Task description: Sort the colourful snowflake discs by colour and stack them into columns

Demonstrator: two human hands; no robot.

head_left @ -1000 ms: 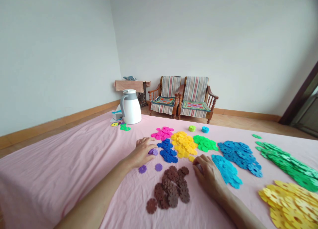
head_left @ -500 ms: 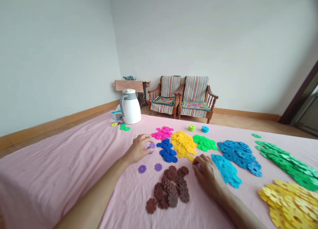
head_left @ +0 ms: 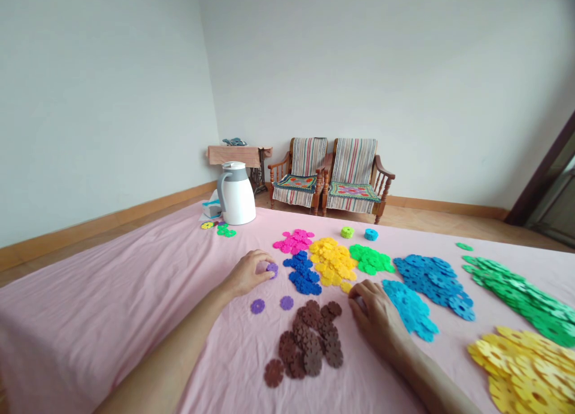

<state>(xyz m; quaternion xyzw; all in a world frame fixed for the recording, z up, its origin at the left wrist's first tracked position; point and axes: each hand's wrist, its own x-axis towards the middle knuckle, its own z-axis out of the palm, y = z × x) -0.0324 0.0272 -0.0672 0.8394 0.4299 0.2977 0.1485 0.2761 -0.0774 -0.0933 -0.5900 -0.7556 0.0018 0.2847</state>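
My left hand (head_left: 250, 274) is curled round a purple flower-shaped disc (head_left: 272, 268), pinched at its fingertips just left of the dark blue pile (head_left: 303, 274). Two loose purple discs (head_left: 272, 304) lie on the pink cloth right below that hand. My right hand (head_left: 376, 318) rests knuckles-up on the cloth between the brown pile (head_left: 309, 344) and the light blue pile (head_left: 411, 310), fingers curled under; what they hold, if anything, is hidden.
Sorted piles cover the pink cloth (head_left: 112, 306): magenta (head_left: 294, 241), yellow (head_left: 331, 260), green (head_left: 371, 259), blue (head_left: 433, 277), a long green heap (head_left: 521, 291) and a big yellow heap (head_left: 530, 366). A white jug (head_left: 236, 193) stands at the far edge. Two armchairs (head_left: 332, 177) line the wall.
My left hand has lifted the purple discs off the cloth, closed round them and drawn slightly back to the left. My right hand has stayed put.
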